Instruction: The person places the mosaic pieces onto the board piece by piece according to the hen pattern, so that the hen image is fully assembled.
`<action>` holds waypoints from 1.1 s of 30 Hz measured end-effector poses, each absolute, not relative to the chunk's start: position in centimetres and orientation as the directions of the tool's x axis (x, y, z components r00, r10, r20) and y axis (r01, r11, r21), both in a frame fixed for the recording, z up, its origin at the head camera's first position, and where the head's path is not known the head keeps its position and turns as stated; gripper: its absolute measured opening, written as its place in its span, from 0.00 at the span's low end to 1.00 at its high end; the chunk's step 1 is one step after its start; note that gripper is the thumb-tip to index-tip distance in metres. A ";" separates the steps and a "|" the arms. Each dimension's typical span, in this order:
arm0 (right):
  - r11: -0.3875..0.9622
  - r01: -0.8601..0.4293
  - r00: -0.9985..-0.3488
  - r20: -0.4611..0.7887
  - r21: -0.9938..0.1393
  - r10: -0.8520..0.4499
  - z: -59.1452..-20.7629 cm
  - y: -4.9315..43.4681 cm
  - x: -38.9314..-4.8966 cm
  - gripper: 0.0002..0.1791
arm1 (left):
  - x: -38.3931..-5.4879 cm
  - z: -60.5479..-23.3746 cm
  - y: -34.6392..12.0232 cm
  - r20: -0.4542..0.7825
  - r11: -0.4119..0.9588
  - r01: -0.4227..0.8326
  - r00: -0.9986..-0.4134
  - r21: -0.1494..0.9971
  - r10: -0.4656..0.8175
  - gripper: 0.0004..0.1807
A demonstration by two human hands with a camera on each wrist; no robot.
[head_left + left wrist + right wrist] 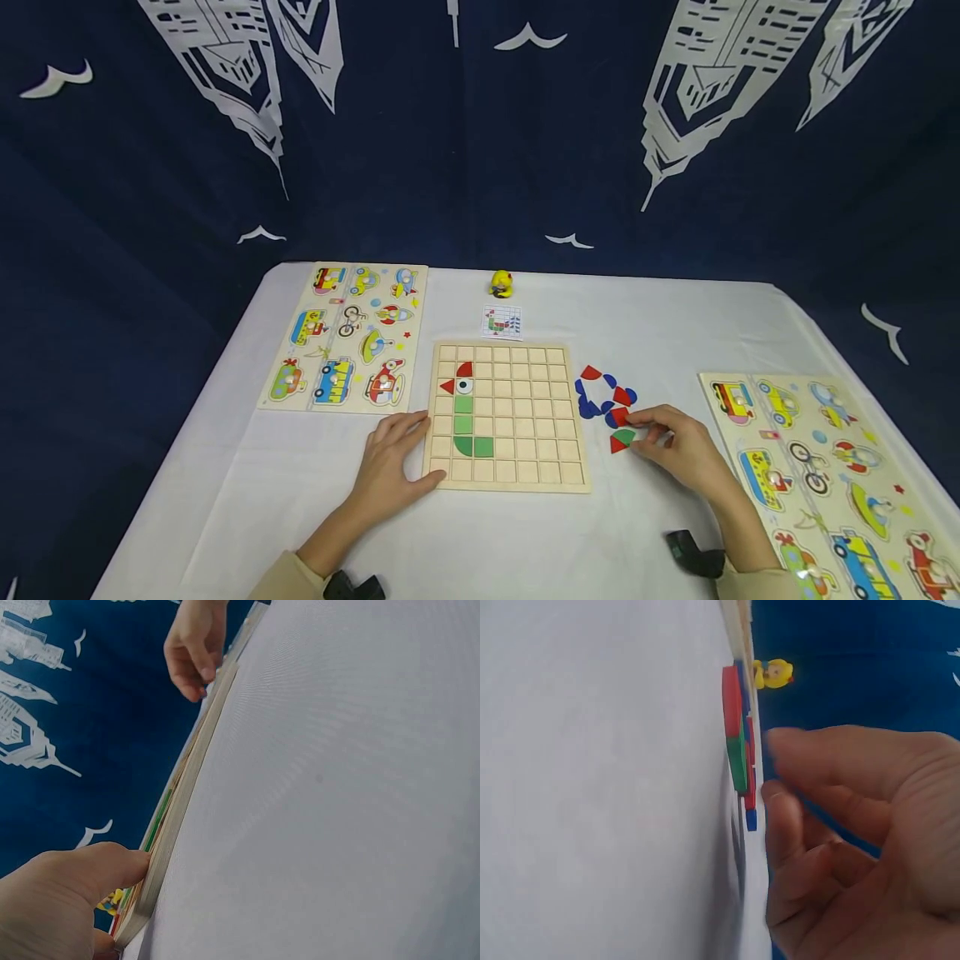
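Observation:
A wooden grid board (519, 414) lies on the table, its left columns carrying red, green and eye-marked pieces such as a green square (463, 424). My left hand (393, 467) rests at the board's lower left corner, fingers along the left edge; in the left wrist view the thumb (112, 870) touches the edge. To the right of the board, my right hand (678, 450) reaches over loose pieces, thumb and index fingertips apart beside a green piece (624, 436) and a red piece (618, 446). The right wrist view shows nothing between its fingers.
Blue pieces (588, 408) and red pieces (591, 372) lie in a loose ring beside the board. Behind it are a pattern card (502, 322) and a yellow figurine (501, 284). Vehicle picture boards stand left (345, 337) and right (813, 475).

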State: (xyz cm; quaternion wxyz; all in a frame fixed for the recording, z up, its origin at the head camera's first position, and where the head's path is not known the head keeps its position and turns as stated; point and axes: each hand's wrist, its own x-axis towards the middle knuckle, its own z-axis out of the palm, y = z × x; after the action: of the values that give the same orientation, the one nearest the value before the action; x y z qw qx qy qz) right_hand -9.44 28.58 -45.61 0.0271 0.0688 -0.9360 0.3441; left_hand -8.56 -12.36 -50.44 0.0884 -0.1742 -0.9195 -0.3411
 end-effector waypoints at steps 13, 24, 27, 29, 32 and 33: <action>0.758 -0.190 -0.982 0.130 -0.624 -0.139 -47.5 28.6 -9.8 0.18 | -8.5 -50.6 -12.5 0.293 0.709 0.388 -0.920 0.589 0.260 0.42; 0.803 -0.158 -0.987 0.073 -0.575 -0.142 -47.1 28.9 -9.6 0.15 | -8.6 -50.7 -12.4 0.296 0.707 0.391 -0.919 0.589 0.262 0.41; 0.789 -0.183 -0.982 0.064 -0.587 -0.180 -47.0 28.9 -9.5 0.17 | -8.6 -50.7 -12.4 0.296 0.709 0.392 -0.918 0.587 0.263 0.41; 0.779 -0.194 -0.978 0.058 -0.597 -0.200 -46.9 28.8 -9.5 0.17 | -8.6 -50.7 -12.4 0.296 0.710 0.392 -0.918 0.585 0.263 0.41; 0.772 -0.197 -0.976 0.050 -0.604 -0.210 -46.8 28.7 -9.4 0.16 | -8.6 -50.7 -12.4 0.297 0.710 0.392 -0.918 0.585 0.262 0.41; 0.773 -0.195 -0.977 0.048 -0.604 -0.208 -46.8 28.7 -9.4 0.16 | -8.6 -50.7 -12.4 0.297 0.710 0.392 -0.918 0.585 0.262 0.41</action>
State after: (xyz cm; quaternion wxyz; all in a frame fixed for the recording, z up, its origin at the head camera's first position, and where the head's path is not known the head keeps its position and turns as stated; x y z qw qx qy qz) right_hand -9.40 28.70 -46.80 -0.0107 0.1071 -0.9414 0.3195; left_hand -8.58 -12.43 -50.69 0.0963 -0.1776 -0.9197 -0.3365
